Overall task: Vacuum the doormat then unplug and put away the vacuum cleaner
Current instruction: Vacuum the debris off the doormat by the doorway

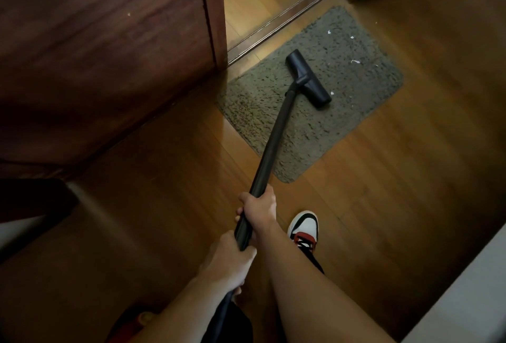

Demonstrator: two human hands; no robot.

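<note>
Two hands hold one black vacuum wand (pixel 273 134), seen from the head camera looking down. The right hand (pixel 257 204) sits just below the middle of the view, higher on the tube, with its fingers (pixel 241 201) curled together round the wand and their tips showing on the tube's 9 o'clock side. The left hand (pixel 230 263) grips the tube's lower end toward 6 o'clock, its fingers wrapped closed and its thumb lying across the top. The two hands are close, one behind the other along the shaft.

From the right hand the wand slants up toward 1 o'clock and ends in a black floor nozzle (pixel 308 78). It rests flat on the grey shaggy doormat (pixel 356 112), in the mat's 10 o'clock part. The doormat lies at 1 o'clock in the view on the plank floor (pixel 410 192), with its far edge beside a dark threshold rail (pixel 273 22). Several white scraps (pixel 355 61) dot the pile at 2 o'clock from the nozzle, and one lies just beside its near end.

A dark wooden door (pixel 109 41) fills the 10 o'clock side. A white, red and black sneaker (pixel 302 229) stands on the floor at 4 o'clock from the right hand.
</note>
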